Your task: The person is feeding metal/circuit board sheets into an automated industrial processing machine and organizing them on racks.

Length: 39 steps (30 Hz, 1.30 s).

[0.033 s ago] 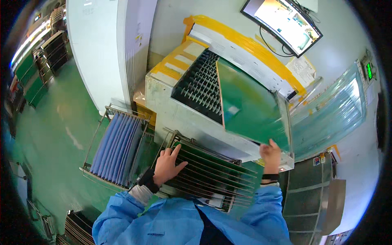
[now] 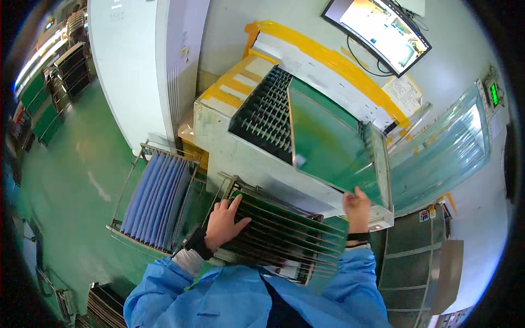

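Note:
My right hand grips a large green flat panel by its near right corner, fingers closed on the edge. The panel is tilted over the roller bed of a pale machine, covering the bed's right part. To the left, my left hand has thumb and forefinger spread, at the left end of a wire rack in front of me. Its forefinger reaches the rack's upper left corner; whether it touches a board there I cannot tell. Several dark green panels stand side by side in that rack.
A second rack with several blue sheets stands left on the green floor. Beyond it rises a tall white cabinet. A monitor hangs on the wall, clear plastic sheeting at the right, and a grey panelled unit below.
The green panel and my right hand have shifted slightly left, and the panel's tilt has changed a little. My left hand stays where it was.

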Tool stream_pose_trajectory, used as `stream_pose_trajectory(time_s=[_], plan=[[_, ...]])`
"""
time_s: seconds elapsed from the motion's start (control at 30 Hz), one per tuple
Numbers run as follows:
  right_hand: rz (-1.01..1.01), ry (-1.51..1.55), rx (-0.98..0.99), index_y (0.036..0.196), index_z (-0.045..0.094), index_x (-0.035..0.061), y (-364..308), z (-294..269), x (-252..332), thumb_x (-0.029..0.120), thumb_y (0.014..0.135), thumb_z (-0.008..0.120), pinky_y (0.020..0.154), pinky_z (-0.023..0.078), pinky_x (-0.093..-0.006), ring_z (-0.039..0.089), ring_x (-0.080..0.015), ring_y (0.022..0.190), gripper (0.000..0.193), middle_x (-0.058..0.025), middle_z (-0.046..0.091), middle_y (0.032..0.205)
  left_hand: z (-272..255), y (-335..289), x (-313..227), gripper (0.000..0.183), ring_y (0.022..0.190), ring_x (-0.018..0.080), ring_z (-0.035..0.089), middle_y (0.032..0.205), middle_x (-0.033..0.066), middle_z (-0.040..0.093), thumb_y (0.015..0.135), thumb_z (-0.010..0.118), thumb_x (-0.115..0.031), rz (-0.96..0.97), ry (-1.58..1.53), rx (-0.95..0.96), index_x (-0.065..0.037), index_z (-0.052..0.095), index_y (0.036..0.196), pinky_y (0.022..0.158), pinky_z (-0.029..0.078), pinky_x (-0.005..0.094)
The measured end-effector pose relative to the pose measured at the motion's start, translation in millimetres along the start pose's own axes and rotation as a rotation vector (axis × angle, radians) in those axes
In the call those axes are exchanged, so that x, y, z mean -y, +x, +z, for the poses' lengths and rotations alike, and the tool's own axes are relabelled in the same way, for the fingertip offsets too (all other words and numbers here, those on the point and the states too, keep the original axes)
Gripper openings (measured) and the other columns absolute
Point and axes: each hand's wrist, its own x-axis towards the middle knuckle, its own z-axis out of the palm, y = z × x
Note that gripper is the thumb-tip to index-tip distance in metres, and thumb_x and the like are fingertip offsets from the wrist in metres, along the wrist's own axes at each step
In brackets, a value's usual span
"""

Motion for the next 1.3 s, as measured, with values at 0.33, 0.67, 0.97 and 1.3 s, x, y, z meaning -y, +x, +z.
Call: stream_pose_trajectory(time_s=[0.33,0.67,0.97,1.3], plan=[[0.285,0.059,-0.091,0.093,0.059,0.0060,19,26,-102,0.013,0.085,0.067,0.073,0.052,-0.0357,0.060,-0.0221,0.082,0.013,-0.0065,0.063,0.086,-1,4,0,0.075,0.094,0.0387,0.051,0.104,0.0217,0.053,0.080,0.067,-0.043,-0.032,0.000,0.060,-0.006,0.039,0.139,0.082,0.046,0.0447],[0.455,-0.231,-0.042,0.087,0.058,0.0049,52,30,-106,0.042,0.084,0.068,0.063,0.050,-0.0318,0.060,-0.0203,0.074,0.038,-0.0084,0.063,0.085,1,8,-2,0.074,0.094,0.0389,0.051,0.105,0.0214,0.053,0.079,0.068,-0.041,-0.037,0.008,0.057,-0.006,0.040,0.138,0.082,0.046,0.0448],[0.481,-0.340,0.007,0.083,0.059,0.0056,52,34,-100,0.046,0.085,0.065,0.058,0.048,-0.0335,0.059,-0.0201,0.069,0.041,-0.0078,0.062,0.077,-2,8,-6,0.074,0.094,0.0386,0.051,0.104,0.0213,0.053,0.080,0.068,-0.041,-0.044,0.003,0.059,-0.005,0.040,0.138,0.083,0.045,0.0445],[0.046,-0.853,0.208,0.092,0.060,0.0034,38,67,-95,0.036,0.087,0.063,0.062,0.049,-0.0351,0.063,-0.0234,0.072,0.033,-0.0090,0.067,0.082,0,4,-4,0.074,0.096,0.0385,0.051,0.106,0.0212,0.054,0.080,0.068,-0.041,-0.051,0.001,0.056,-0.006,0.039,0.139,0.085,0.045,0.0448]])
